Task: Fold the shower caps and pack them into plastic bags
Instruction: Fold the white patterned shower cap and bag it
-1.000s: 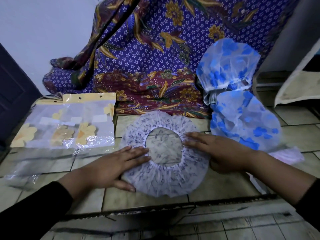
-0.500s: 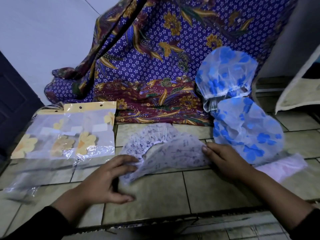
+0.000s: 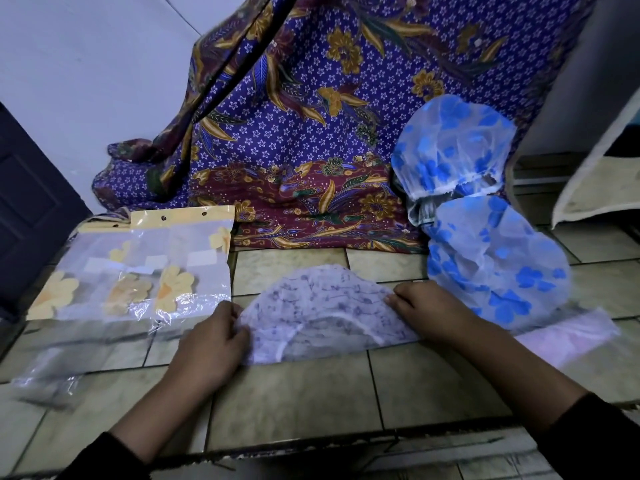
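Shower cap, white with purple sprigs, lies folded to a half-moon on the tiled floor, dead centre. My left hand pinches its 9 o'clock end, right hand its 3 o'clock end, fingers curled. Blue-flowered caps at 2 o'clock; packed bags at 10.

Thin translucent plastic shower cap, glossy crinkled plastic bag, patterned batik cloth, smooth glazed tile floor
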